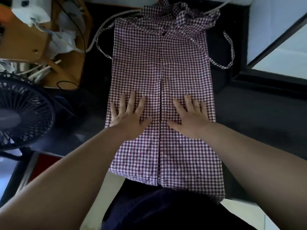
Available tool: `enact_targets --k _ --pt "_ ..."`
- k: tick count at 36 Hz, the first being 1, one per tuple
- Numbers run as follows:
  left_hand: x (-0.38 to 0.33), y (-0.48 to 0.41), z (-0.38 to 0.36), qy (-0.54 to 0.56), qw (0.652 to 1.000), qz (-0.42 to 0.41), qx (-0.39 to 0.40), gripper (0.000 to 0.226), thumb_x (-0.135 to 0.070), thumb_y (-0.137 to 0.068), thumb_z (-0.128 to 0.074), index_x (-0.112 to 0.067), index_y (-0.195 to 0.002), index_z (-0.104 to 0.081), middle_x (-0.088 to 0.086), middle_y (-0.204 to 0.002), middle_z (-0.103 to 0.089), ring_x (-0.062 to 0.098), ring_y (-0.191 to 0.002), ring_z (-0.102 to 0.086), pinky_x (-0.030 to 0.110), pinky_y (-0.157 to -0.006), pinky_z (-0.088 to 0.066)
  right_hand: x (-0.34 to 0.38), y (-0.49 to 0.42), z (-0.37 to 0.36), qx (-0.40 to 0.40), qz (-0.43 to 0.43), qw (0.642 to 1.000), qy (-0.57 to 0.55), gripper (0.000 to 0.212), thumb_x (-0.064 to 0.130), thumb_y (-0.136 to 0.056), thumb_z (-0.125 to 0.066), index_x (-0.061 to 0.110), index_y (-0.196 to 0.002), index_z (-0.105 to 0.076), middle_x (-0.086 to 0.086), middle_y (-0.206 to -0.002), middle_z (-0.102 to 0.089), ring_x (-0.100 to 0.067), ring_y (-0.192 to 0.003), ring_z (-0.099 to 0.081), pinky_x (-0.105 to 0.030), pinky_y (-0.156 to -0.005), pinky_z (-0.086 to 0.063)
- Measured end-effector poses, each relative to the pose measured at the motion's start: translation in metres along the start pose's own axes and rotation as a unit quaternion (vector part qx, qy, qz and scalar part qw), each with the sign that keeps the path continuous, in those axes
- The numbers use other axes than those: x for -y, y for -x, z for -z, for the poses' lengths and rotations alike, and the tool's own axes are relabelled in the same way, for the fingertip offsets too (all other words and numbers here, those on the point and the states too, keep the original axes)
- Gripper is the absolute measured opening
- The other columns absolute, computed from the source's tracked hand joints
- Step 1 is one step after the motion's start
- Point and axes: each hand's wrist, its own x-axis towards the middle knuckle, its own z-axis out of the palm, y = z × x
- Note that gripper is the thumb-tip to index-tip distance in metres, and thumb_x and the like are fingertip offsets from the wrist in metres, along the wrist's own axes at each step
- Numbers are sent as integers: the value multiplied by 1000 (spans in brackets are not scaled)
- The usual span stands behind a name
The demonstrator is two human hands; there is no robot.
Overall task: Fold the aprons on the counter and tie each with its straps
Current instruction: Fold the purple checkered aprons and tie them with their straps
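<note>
A purple-and-white checked apron (159,67) lies lengthwise on the dark counter (249,113), both long sides folded in so their edges meet along a centre seam. Its near end hangs over the counter's front edge. My left hand (128,113) rests flat with fingers spread on the left flap. My right hand (191,116) rests flat the same way on the right flap. One strap (103,48) loops out at the far left, another strap (230,52) loops out at the far right. The bib end is bunched at the far end.
A black fan (21,113) stands at the left. Behind it is a wooden rack (33,45) with white bags and cables. A white cable (106,25) curves beside the left strap. A white appliance with dark trim (274,47) fills the right.
</note>
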Motion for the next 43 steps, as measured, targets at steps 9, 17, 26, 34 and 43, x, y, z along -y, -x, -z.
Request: enact_targets --k 9,17,26,34,43 --pt "-15 -34 27 -32 990 63 -121 72 -65 -94 -20 -30 -153 3 8 -159 16 32 -146 11 53 -115 5 -9 -32 36 -101 -60 992 34 89 81 -82 -17 32 -149 14 -11 -157 21 -35 -145 8 -50 -116 9" --pt "-19 23 3 139 969 -39 -201 34 -34 -99 -42 -21 -126 -58 0 -130 -52 23 -118 -48 36 -86 -46 4 -14 27 -260 -37 963 -62 42 44 -96 -47 11 -121 -40 -9 -108 -52 -27 -90 -55 -35 -66 -35" --pt "-16 66 -51 -14 994 -67 -90 74 -64 -95 -21 -29 -153 6 5 -159 21 26 -146 19 47 -117 11 7 59 -51 -250 35 967 -33 40 45 -95 -41 22 -124 -56 -1 -127 -51 -23 -118 -47 -40 -97 -31" --pt "-12 129 -86 -50 968 -207 -134 96 -80 -73 -41 -27 -151 -22 0 -152 -20 24 -136 -24 41 -113 -18 10 124 -101 -198 44 976 -84 63 53 -87 -56 18 -138 -46 -2 -142 -39 -22 -128 -39 -39 -108 -29" --pt "-28 142 -105 100 925 -260 -259 40 -31 -90 -51 -8 -119 -67 9 -111 -67 32 -96 -66 46 -79 -56 3 139 -109 -165 88 982 -43 39 40 -94 -51 23 -129 -56 1 -131 -50 -21 -114 -50 -37 -101 -37"
